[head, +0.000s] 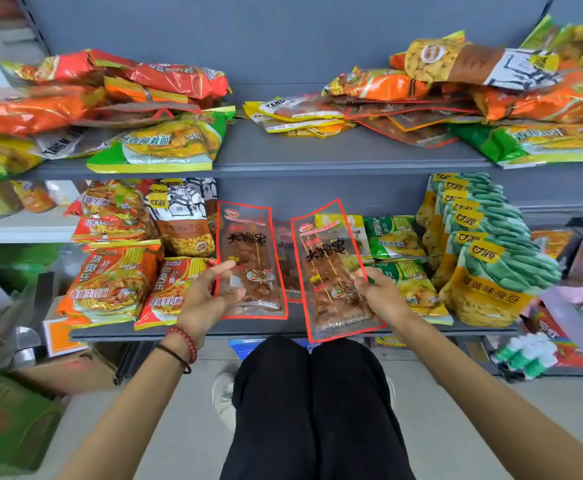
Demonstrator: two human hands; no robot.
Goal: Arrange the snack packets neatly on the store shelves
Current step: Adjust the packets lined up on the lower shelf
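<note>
On our left hand [207, 299] the fingers are half spread; thumb and forefinger pinch the lower left edge of the left skewer packet [248, 261]. It stands lengthwise, top toward the back panel, on the lower shelf [186, 332], beside orange noodle packets [110, 282]. Clear plastic, red border, brown skewered meat, black lettering. Our right hand [383, 299] grips the matching right skewer packet [331, 271] by its right edge, thumb in front, top leaning left, bottom overhanging the shelf edge.
</note>
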